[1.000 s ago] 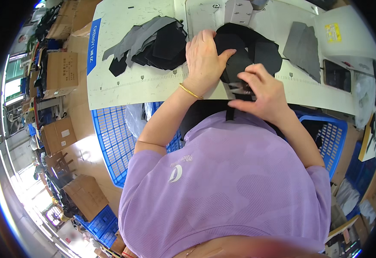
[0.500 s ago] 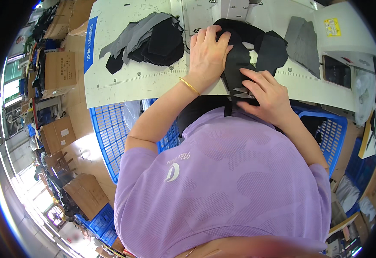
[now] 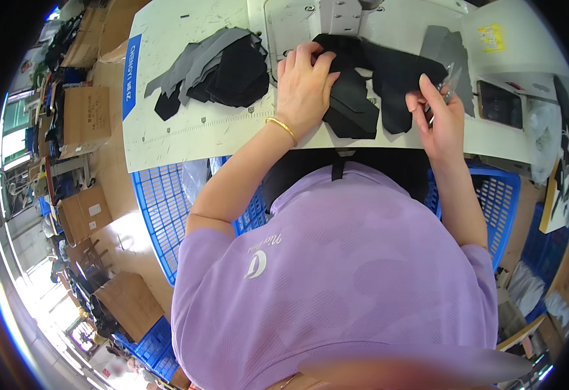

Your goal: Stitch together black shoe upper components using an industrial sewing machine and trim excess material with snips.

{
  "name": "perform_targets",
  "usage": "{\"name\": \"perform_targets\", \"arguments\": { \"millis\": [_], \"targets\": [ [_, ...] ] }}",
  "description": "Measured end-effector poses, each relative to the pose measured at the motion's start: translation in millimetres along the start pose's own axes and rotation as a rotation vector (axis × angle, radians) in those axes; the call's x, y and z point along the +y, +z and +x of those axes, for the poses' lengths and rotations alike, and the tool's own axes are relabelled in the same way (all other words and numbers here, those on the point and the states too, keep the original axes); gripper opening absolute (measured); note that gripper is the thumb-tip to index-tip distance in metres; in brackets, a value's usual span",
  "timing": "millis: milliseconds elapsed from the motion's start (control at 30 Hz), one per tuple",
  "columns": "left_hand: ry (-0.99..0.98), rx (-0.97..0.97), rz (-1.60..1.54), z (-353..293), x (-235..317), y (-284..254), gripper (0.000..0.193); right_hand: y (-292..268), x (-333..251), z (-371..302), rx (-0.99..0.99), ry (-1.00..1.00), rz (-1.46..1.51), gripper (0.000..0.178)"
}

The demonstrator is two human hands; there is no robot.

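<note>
My left hand (image 3: 303,90), with a gold bangle at the wrist, has its bent fingers closed on the upper left part of a black fabric piece (image 3: 353,107). More black fabric (image 3: 395,78) joins it and spreads right across the white sewing table. Over that fabric's right end, my right hand (image 3: 442,117) holds small metal thread snips (image 3: 452,81), blades pointing away from me. Part of the snips is hidden by the fingers. Left of my left hand lies a pile of grey and black cut fabric pieces (image 3: 232,68).
A sewing machine (image 3: 340,16) stands at the far side of the table (image 3: 193,140). Grey fabric (image 3: 437,42) and a dark phone (image 3: 500,104) lie to the right. Below the table edge are blue plastic baskets (image 3: 158,208) (image 3: 502,201). Cardboard boxes (image 3: 86,120) stand at the left.
My right hand has moved right and away from me with the snips, off the fabric's near edge. The black fabric has spread out to the right. My left hand has shifted slightly left.
</note>
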State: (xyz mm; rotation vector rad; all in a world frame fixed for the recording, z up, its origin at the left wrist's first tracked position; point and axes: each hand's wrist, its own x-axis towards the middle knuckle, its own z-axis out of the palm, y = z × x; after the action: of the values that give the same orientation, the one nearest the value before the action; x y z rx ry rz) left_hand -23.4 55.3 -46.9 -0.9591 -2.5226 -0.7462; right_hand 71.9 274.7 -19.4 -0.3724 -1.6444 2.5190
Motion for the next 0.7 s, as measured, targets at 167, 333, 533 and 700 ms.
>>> {"name": "perform_targets", "arguments": {
  "millis": [167,333,533,700],
  "targets": [
    [-0.008,0.081,-0.123,6,0,-15,0.022,0,-2,8,0.081,0.108,0.3,0.027],
    [-0.014,0.364,-0.316,23,30,-61,0.028,26,-9,-2,0.09,0.001,-0.097,0.026],
    [-0.06,-0.028,-0.489,30,52,-43,0.015,50,-10,-10,-0.175,-0.087,-0.324,0.02],
    [-0.341,0.064,-0.694,22,34,-40,0.007,-30,-36,67,-0.026,-0.863,-1.218,0.021]
  ]
}}
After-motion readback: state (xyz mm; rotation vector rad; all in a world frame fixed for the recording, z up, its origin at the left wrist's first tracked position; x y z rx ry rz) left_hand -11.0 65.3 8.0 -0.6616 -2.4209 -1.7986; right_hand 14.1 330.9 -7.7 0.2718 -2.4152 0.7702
